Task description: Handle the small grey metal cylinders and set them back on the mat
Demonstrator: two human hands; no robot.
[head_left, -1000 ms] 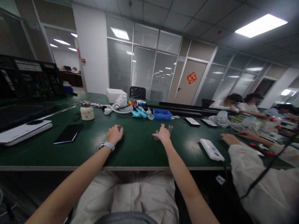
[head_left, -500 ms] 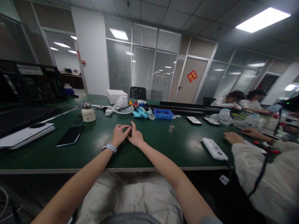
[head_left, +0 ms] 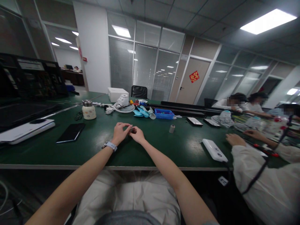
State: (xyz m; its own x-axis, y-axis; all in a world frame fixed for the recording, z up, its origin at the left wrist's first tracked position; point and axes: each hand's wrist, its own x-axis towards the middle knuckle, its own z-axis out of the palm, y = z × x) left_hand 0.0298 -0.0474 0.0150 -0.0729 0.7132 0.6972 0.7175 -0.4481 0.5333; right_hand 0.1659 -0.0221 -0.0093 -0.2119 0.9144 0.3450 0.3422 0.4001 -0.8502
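Above the green table (head_left: pixel 154 153), my left hand (head_left: pixel 120 132) and my right hand (head_left: pixel 137 135) meet at the fingertips. Between them they pinch a small dark object (head_left: pixel 133 130), mostly covered by the fingers, so its kind cannot be made out. Both hands are closed around it. To the right of my right hand, a small grey cylinder (head_left: pixel 172 128) stands upright on the table. Beyond the hands lie light blue fan blades (head_left: pixel 141 112) and a white fan part with a round grille (head_left: pixel 124 107).
A blue basket (head_left: pixel 164 114) and a white box (head_left: pixel 117 94) stand farther back. On the left are a cream bottle (head_left: pixel 89 111), a black phone (head_left: pixel 71 133) and a white device (head_left: pixel 27 131). A white power bank (head_left: pixel 214 150) lies near a co-worker's hand (head_left: pixel 235 139) on the right.
My right index finger, raised before, has curled down onto the small dark object. My hands stay in nearly the same place. The view has shifted slightly.
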